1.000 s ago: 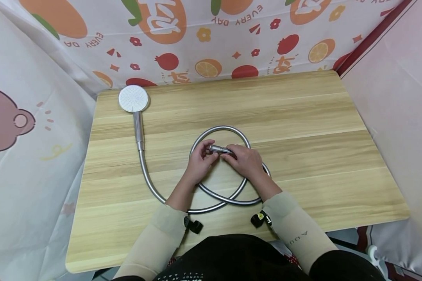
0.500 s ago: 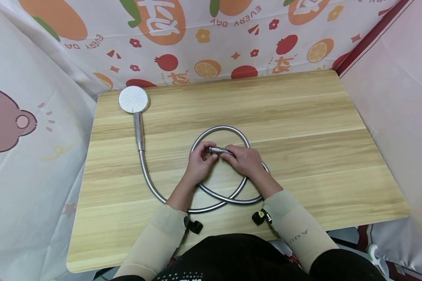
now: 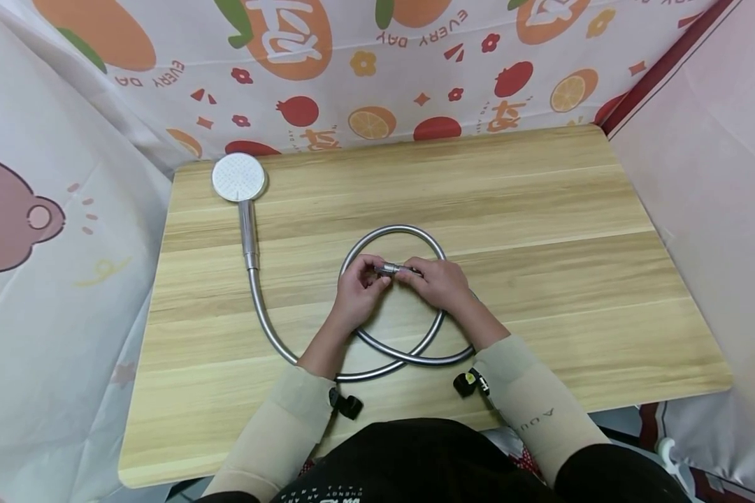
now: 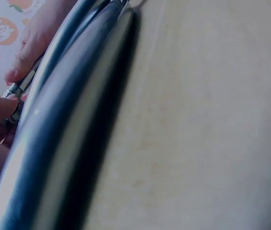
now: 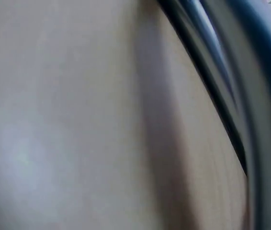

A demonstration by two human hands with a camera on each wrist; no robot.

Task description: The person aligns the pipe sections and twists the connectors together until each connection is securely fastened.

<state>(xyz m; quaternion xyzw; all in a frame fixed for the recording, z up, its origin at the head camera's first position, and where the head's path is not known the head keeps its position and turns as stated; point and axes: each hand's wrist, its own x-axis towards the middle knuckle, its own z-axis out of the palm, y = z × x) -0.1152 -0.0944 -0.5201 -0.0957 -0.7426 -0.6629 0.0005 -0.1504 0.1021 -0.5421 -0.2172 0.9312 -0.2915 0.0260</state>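
Over the coiled metal shower hose [image 3: 399, 229], both hands meet at the chrome fitting [image 3: 390, 269] on its loose end. My left hand [image 3: 356, 292] pinches the fitting's left part between thumb and fingers. From the other side my right hand [image 3: 442, 285] grips the fitting where the hose joins it, fingers partly covering it. In the left wrist view, a ridged ring [image 4: 16, 112] shows by the left fingertips. The hose's other end runs into a shower head [image 3: 239, 177], lying face up at the table's back left. Neither hand shows clearly in the right wrist view.
The hose crosses itself on the wooden table [image 3: 541, 279], in front of the person. A fruit-print cloth [image 3: 365, 63] hangs at the back edge; pale cloths hang at both sides. Black wrist cameras [image 3: 346, 404] hang near the sleeves.
My right hand has turned slightly on the fitting, its wrist and sleeve shifting a little to the right. The left hand and the shower head stay put.
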